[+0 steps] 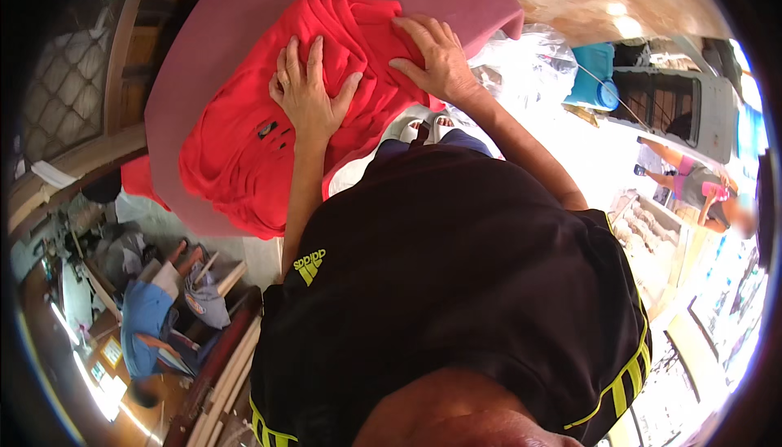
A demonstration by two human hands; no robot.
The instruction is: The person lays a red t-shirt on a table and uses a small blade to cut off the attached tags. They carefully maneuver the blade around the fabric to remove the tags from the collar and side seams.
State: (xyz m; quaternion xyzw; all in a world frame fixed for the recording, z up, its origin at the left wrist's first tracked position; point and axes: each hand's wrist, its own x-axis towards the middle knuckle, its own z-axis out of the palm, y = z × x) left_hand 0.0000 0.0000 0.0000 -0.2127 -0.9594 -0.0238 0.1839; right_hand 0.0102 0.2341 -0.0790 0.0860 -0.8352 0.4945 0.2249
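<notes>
A rumpled red garment point(236, 141) with a small dark emblem lies spread over a table with a dull pink cover point(191, 64). My left hand point(308, 92) rests on the middle of the cloth, palm down, fingers spread. Farther right, my right hand point(436, 60) lies on the garment's right edge, with thumb and fingers apart. Between the two hands the fabric bunches into folds. Neither hand grips anything that I can see. Part of the cloth is hidden under my palms.
Clear plastic wrapping point(529, 64) and a blue container point(593, 76) stand right of the table. One person in blue point(147, 317) is at the lower left, another point(700, 190) at the far right. Wooden lengths point(232, 374) lean beside my left side. A red cloth point(142, 182) hangs by the table's left edge.
</notes>
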